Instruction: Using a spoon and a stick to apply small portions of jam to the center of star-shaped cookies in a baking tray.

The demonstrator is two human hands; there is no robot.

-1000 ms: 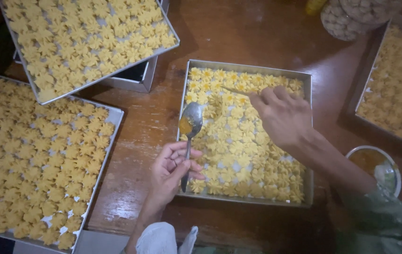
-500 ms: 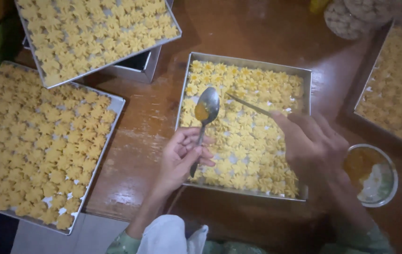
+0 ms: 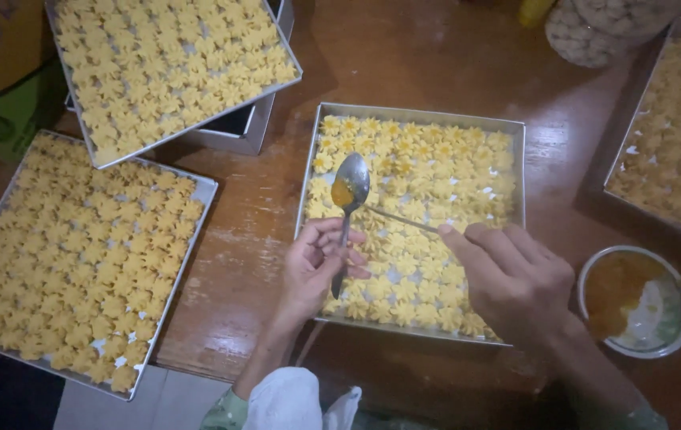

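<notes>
Two hands are shown above the near rim of the middle tray (image 3: 308, 187). A spoon (image 3: 350, 195) of orange filling is pinched by the handle in the left hand (image 3: 312, 267), its bowl raised over the cookies (image 3: 428, 171). A thin stick (image 3: 404, 219) is pinched in the closed fingers of the right hand (image 3: 515, 279). A bowl (image 3: 635, 301) lies just right; bare surface (image 3: 253, 231) separates the farther trays (image 3: 197, 191).

Left hand (image 3: 312, 267) is raised with fingers (image 3: 339, 239) curled in a pinch; right hand (image 3: 515, 279) lies knuckles-up, fingers pinched, pointing left.
</notes>
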